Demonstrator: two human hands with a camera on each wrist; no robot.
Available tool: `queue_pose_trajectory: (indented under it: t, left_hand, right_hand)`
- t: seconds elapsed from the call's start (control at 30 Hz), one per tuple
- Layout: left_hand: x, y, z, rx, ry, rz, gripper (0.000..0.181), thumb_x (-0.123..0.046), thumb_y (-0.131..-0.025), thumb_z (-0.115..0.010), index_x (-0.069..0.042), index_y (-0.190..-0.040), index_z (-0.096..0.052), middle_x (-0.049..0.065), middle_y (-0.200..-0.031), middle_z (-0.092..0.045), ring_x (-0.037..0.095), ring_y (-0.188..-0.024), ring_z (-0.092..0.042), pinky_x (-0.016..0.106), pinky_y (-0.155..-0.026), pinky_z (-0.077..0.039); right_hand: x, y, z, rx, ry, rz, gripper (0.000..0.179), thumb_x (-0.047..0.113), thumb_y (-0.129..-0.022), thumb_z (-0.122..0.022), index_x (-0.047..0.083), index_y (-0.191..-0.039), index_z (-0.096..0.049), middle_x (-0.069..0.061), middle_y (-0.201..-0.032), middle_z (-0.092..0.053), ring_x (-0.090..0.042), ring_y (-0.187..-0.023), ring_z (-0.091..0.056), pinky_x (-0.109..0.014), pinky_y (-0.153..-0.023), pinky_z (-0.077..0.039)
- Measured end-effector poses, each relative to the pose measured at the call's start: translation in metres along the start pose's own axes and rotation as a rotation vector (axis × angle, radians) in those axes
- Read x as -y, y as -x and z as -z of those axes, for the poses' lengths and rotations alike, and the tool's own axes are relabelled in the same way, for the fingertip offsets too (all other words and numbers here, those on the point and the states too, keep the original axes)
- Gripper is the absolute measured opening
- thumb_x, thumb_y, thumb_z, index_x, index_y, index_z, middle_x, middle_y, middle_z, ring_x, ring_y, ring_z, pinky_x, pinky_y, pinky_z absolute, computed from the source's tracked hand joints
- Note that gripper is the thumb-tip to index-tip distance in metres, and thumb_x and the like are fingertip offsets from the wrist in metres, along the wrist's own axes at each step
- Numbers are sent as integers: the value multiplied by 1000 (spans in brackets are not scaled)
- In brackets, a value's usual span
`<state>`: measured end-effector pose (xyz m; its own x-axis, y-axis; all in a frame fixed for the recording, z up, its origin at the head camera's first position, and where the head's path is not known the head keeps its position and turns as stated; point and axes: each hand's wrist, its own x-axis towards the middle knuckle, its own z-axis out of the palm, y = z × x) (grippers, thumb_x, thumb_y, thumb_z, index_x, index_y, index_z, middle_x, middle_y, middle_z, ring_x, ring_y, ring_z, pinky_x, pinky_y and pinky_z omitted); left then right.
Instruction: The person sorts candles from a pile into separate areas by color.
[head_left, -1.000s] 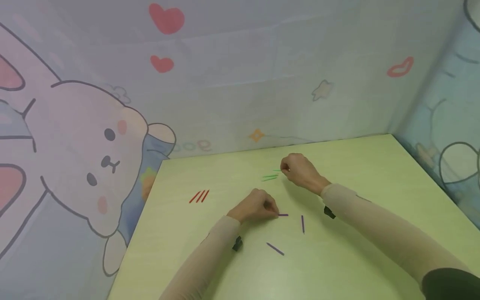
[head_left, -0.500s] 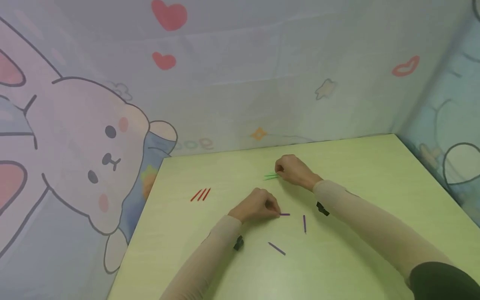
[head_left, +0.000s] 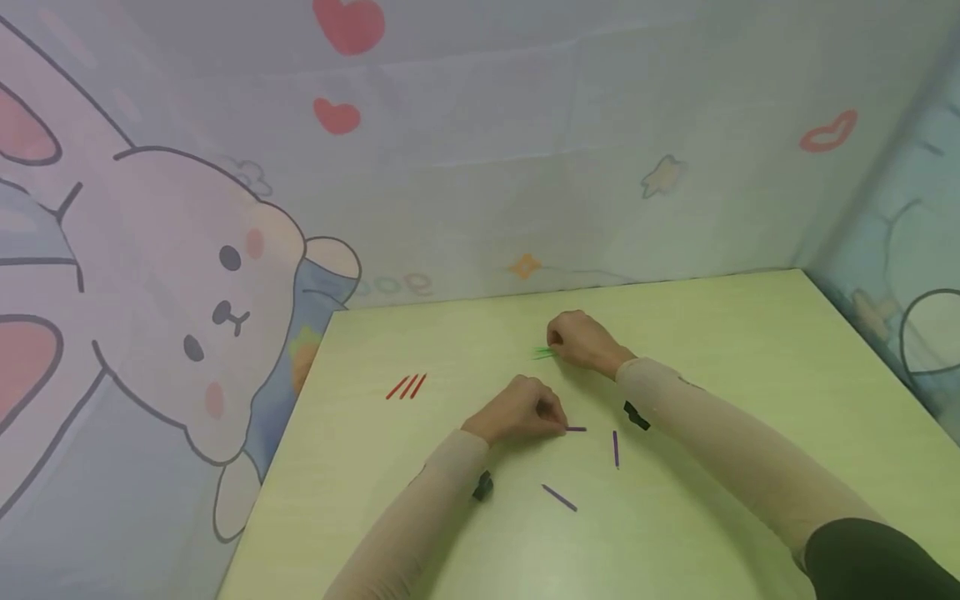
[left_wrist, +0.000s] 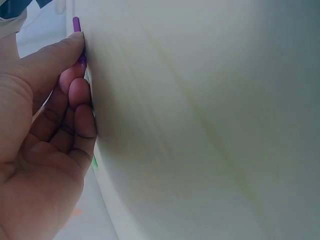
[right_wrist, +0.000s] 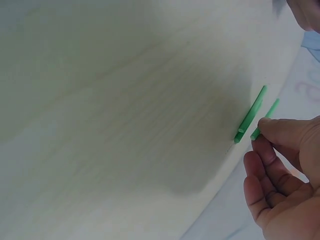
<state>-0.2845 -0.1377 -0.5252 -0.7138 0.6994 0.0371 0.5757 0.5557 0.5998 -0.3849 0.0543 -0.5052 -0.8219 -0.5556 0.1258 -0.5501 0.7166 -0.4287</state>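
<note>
My left hand (head_left: 521, 410) pinches a short purple stick (left_wrist: 76, 24) between thumb and forefinger, low over the table; one end pokes out past the fingertips. Farther back, my right hand (head_left: 583, 340) holds a thin green stick (right_wrist: 270, 109) between thumb and forefinger. Right beside it, two more green sticks (right_wrist: 252, 114) lie close together on the table, seen clearly in the right wrist view. To the right of the left hand lies a purple stick (head_left: 616, 450), pointing toward the front. Another purple stick (head_left: 559, 497) lies slanted nearer the front.
Three red sticks (head_left: 406, 387) lie side by side, slanted, on the left of the pale yellow-green table (head_left: 697, 517). Behind the table rises a printed cloth backdrop (head_left: 480, 167) with hearts and a large rabbit, and it continues along both sides.
My right hand has moved left with its green stick, up to the other two green sticks. The left hand keeps its pinch on the purple stick. The view has shifted slightly.
</note>
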Motion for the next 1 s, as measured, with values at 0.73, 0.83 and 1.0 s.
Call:
queue_pose_trajectory:
  t: [0.73,0.83,1.0]
  left_hand:
    - [-7,1,-3,25,0,17,3,-12,-96,-88,-13,-93,-89,-10,-85,-80,-6,-75,-65,15,-76,-56]
    - [-7,4,-2,26,6,20,4,-14,-96,-89,-11,-94,-88,-11,-86,-81,-5,-76,-67,16,-78,-57]
    - [-5,7,-3,32,19,41,3,-11,-95,-90,-14,-96,-89,-13,-85,-80,-4,-77,-69,17,-79,-58]
  right_hand:
    - [-1,21,16,-48,24,4,11,-3,-99,-72,3,-97,-82,-11,-103,-80,-31,-105,-74,-47,-96,-62]
    - [1,29,21,-51,7,6,9,-2,-100,-75,1,-102,-83,-11,-105,-80,-32,-107,-75,-48,-97,-62]
    - [4,45,32,-70,-15,16,6,1,-101,-77,0,-105,-82,-10,-104,-79,-31,-103,-74,-47,-93,-63]
